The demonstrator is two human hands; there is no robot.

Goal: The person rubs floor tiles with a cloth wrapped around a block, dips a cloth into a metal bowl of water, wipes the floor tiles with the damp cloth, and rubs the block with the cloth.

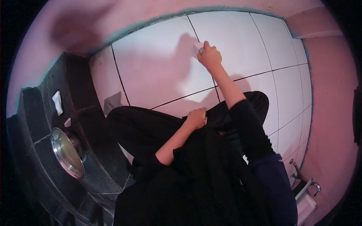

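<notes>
My right hand (210, 54) reaches out over the white floor tiles (158, 49), its fingers closed round a small pale piece (197, 47) with a flat, block-like end. The piece is against or just above a dark grout line; its exact kind is hard to make out. My left hand (197, 118) rests on the dark clothing (151, 124) over my lap, fingers curled in. Whatever it may hold is hidden. A grey flat scrap (113, 102) lies on the tiles by my left knee.
Dark tiled steps (41, 124) rise at the left, bearing a shiny metal bowl (68, 152), a crumpled white packet (57, 103) and a small pale bit (68, 122). Pink walls (330, 98) border the floor. A metal fitting (299, 173) and a white fixture (307, 205) stand at lower right.
</notes>
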